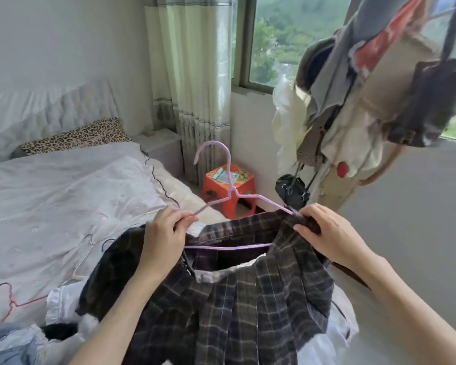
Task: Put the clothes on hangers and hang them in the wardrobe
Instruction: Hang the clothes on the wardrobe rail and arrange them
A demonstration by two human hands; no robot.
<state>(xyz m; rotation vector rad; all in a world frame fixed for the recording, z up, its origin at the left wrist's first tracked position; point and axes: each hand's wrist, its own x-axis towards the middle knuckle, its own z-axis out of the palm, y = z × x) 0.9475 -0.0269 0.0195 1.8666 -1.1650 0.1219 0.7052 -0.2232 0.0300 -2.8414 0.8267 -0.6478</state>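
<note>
A lilac wire hanger (223, 198) is pinched in the left grip (166, 230); the plaid skirt's (248, 291) waistband is gripped by the right grip (327, 230) at the hanger's end. Nearby — spare hangers (8, 299) on the bed (63, 185), an orange stool (228, 191), a laden coat rack (358, 106).

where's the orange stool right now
In the head view, the orange stool stands on the floor at centre, between the bed and the wall under the window, behind the lilac hanger.

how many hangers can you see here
4. A lilac hanger held in both hands with the plaid skirt. Three lie on the bed: a white one, a blue one beside it, a red one nearer. The clothes may hide more.
</note>
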